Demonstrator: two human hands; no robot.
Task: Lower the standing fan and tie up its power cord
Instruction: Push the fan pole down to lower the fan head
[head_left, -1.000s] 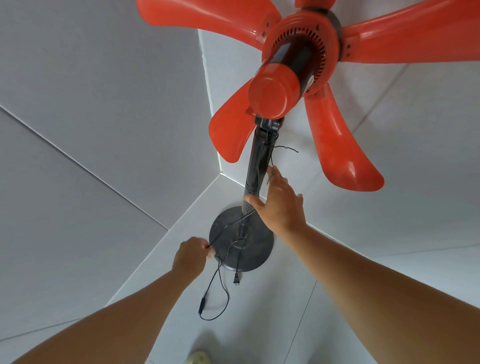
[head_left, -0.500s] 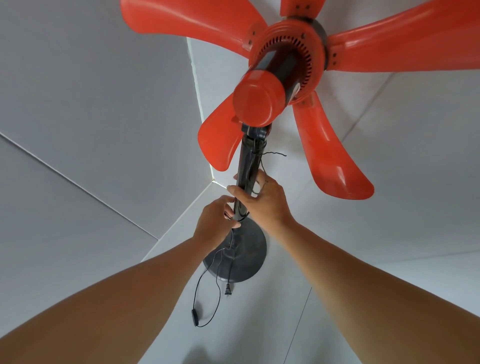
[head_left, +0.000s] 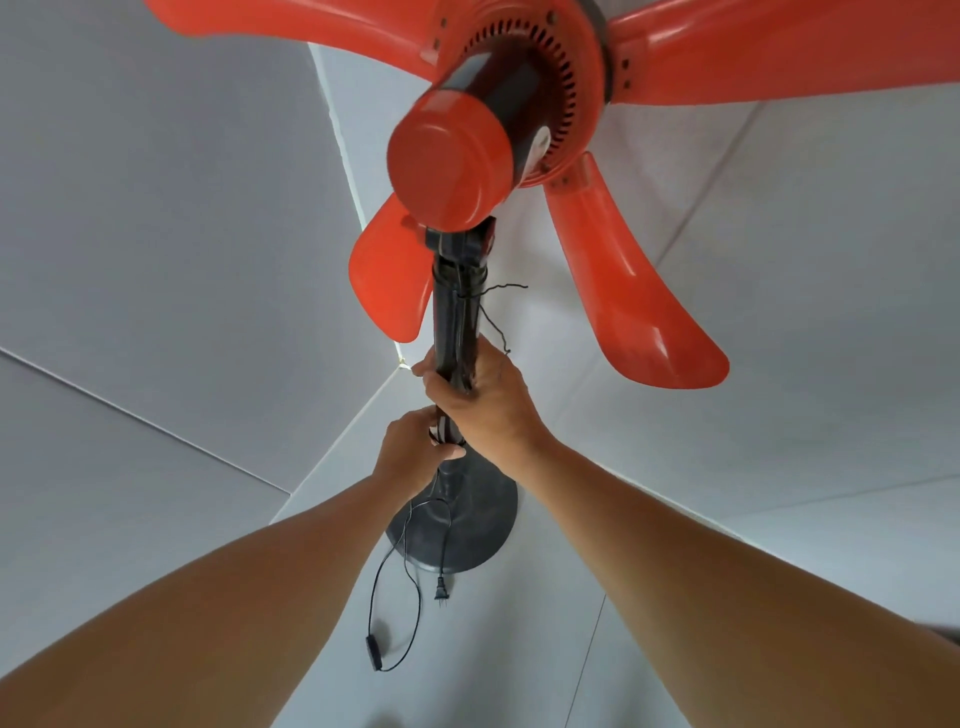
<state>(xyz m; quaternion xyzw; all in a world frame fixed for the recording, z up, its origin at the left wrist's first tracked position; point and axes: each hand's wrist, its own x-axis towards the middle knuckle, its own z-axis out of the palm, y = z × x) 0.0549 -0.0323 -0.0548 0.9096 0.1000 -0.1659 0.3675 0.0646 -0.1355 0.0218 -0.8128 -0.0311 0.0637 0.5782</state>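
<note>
A standing fan with a red motor housing (head_left: 452, 166) and red blades fills the top of the head view. Its black pole (head_left: 457, 317) runs down to a round dark base (head_left: 478, 535) on the floor. My right hand (head_left: 488, 400) is wrapped around the pole with strands of the black power cord (head_left: 410, 613) pressed under it. Just below, my left hand (head_left: 410, 452) is closed on the cord against the pole. The rest of the cord hangs in a loop with an inline switch (head_left: 372, 648) and the plug (head_left: 441, 587) dangling. A thin wire tie (head_left: 493, 312) sticks out higher on the pole.
Pale grey floor tiles and white walls meet in a corner (head_left: 400, 364) behind the fan. A red blade (head_left: 623, 291) hangs down to the right of the pole, another (head_left: 384, 280) to its left.
My left hand rose from near the base up to the pole, bringing the cord with it. My right hand went from resting beside the pole to gripping it. The view moved closer to the fan.
</note>
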